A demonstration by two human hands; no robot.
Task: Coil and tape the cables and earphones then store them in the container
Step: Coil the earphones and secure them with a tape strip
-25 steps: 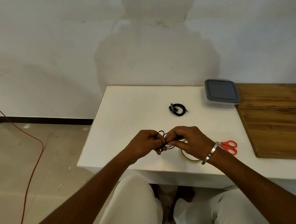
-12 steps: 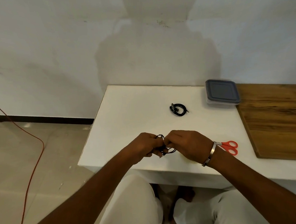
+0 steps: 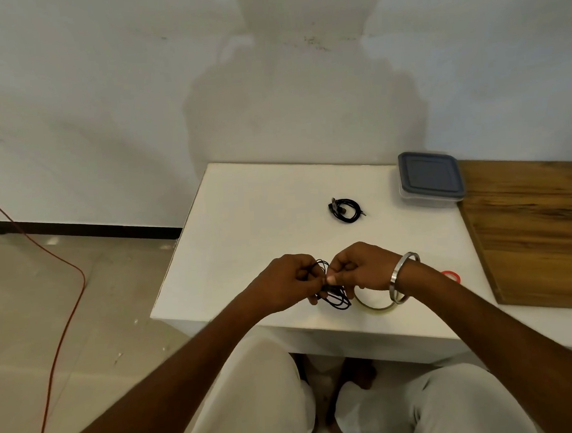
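Note:
Both my hands pinch a small bundle of black earphones (image 3: 334, 297) over the near edge of the white table (image 3: 261, 224). My left hand (image 3: 288, 283) grips the bundle's left side, and my right hand (image 3: 361, 267) pinches its middle from the right. Loops of the wire hang below my fingers. A roll of clear tape (image 3: 377, 302) lies flat on the table just under my right hand. A second black cable (image 3: 344, 210), coiled, lies farther back at mid-table. The clear container (image 3: 429, 179) with a grey lid, shut, stands at the back right.
Red-handled scissors (image 3: 450, 276) lie right of my right wrist, mostly hidden by it. A wooden board (image 3: 540, 231) covers the surface to the right. An orange cord (image 3: 66, 313) runs over the tiled floor at the left. My knees sit under the table's front edge.
My right hand has shifted slightly back and up, which uncovers the tape roll beneath it. Both hands keep hold of the earphones bundle, and more wire loops hang below the fingers.

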